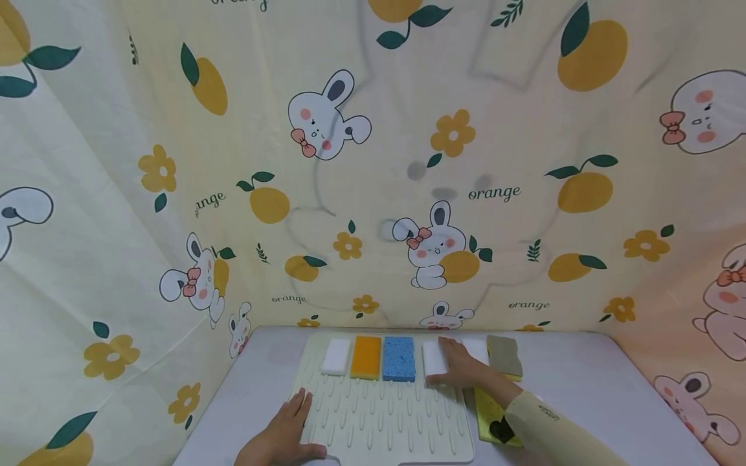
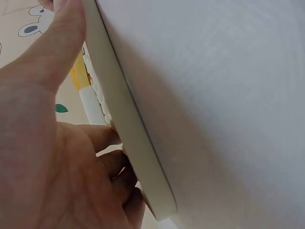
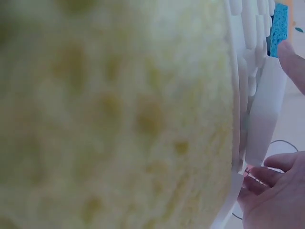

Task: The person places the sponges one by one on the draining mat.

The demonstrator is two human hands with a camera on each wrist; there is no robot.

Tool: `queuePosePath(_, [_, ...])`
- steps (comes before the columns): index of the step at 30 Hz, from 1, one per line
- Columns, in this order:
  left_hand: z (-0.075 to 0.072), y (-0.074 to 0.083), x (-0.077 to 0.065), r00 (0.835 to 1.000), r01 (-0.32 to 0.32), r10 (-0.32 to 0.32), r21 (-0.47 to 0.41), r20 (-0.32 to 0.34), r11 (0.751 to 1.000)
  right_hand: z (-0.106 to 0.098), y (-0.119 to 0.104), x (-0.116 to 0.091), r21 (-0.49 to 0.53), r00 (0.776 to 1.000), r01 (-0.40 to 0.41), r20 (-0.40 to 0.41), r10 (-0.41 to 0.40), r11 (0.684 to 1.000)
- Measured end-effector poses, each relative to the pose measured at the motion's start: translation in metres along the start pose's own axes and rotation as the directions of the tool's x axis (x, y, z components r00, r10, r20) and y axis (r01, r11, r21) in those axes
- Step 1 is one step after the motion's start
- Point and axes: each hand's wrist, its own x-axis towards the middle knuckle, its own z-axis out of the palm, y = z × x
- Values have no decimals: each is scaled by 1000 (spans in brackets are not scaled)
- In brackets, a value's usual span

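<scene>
A cream ridged draining board [image 1: 381, 427] lies on the table with a row of sponges along its far end. From left to right come a white sponge [image 1: 336, 357], an orange sponge [image 1: 366, 358], a blue sponge [image 1: 399, 359] and another white sponge [image 1: 432, 358]. My right hand [image 1: 463, 369] holds this second white sponge, thumb at its near end and fingers at its far end; the right wrist view shows the sponge [image 3: 264, 112] between them. My left hand [image 1: 282, 427] rests against the board's left edge, fingers extended and thumb spread toward the near corner.
One more white sponge [image 1: 476, 349] shows past my right hand. A grey-topped sponge [image 1: 504, 356] stands at the board's far right corner. Beside the board's right edge lies a yellow sponge [image 1: 488, 417] with a dark mark, partly under my sleeve. A printed curtain [image 1: 379, 194] encloses the table.
</scene>
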Motion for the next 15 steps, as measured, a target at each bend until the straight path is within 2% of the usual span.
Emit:
queuePosePath(4, [0,1,0,1000,6,-6,-3,-2,1000,-2,2,-2,23,1000,20,-5,-19,1000])
queuePosePath(9, [-1,3,-2,1000,-2,2,-8,-5,1000,-5,8,-6,-3,997,76,-22,-76,997])
queuePosePath(12, [-1,3,-3,1000,-15,15,-1,-6,1000,-8,11,-13,18,994,101,-38,-100,995])
queuePosePath(15, [-2,2,-3,1000,-25,25,-2,-2,1000,-12,14,-23,49,994,91,-61,-88,995])
